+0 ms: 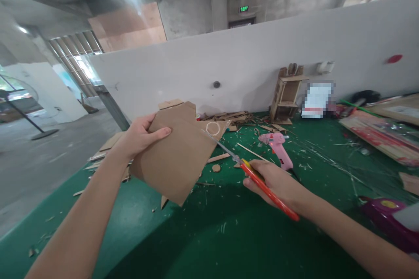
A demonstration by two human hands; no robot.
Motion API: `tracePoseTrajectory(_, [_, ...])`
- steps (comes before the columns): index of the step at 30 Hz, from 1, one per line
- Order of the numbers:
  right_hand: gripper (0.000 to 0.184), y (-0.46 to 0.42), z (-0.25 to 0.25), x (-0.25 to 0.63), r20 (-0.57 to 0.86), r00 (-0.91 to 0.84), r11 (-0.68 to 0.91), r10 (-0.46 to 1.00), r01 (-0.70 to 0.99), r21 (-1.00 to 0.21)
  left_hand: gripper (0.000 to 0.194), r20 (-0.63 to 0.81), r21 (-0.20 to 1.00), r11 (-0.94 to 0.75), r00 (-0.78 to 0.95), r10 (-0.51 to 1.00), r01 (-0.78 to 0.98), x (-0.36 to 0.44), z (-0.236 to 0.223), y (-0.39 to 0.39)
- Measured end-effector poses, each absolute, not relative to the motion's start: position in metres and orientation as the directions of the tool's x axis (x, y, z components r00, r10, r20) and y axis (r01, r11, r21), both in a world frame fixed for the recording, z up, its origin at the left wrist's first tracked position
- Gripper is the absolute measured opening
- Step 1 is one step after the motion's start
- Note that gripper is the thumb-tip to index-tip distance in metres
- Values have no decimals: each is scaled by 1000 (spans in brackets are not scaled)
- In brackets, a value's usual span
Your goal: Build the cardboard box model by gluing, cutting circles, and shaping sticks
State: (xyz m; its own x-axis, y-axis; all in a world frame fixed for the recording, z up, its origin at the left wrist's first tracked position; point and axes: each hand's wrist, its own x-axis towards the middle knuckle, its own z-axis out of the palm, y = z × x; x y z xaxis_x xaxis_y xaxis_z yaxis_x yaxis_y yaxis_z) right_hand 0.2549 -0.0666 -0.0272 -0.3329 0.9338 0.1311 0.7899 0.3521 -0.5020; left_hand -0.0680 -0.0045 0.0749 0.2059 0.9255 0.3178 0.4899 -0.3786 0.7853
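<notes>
My left hand (144,135) is closed on a brown sheet of cardboard (176,148), thumb on its face and fingers behind. The sheet is held tilted above the green table. Near its right corner a white circle (213,128) is drawn. My right hand (271,181) grips scissors (262,185) with red and yellow handles. Their blades lie at the sheet's right part, just below the drawn circle. Whether the blades are parted I cannot tell. Beneath, on the table, lies a small round cardboard disc (216,168).
A pink glue gun (279,147) stands right of the scissors. Behind it is a small cardboard shelf-like structure (287,96) against the white partition (183,74). Cardboard scraps (242,117) litter the back of the green table (222,244). A purple tape dispenser (386,216) sits at right.
</notes>
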Motion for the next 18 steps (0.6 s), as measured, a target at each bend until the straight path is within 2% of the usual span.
tracePoseTrajectory(11, [38, -65, -26, 254, 201, -328, 384, 923, 806, -451, 55, 349, 759, -385, 171, 921, 525, -67, 73, -4])
tracePoseTrajectory(18, [39, -63, -32, 257, 230, -338, 406, 913, 818, -408, 49, 341, 744, -392, 197, 919, 542, -69, 73, -3])
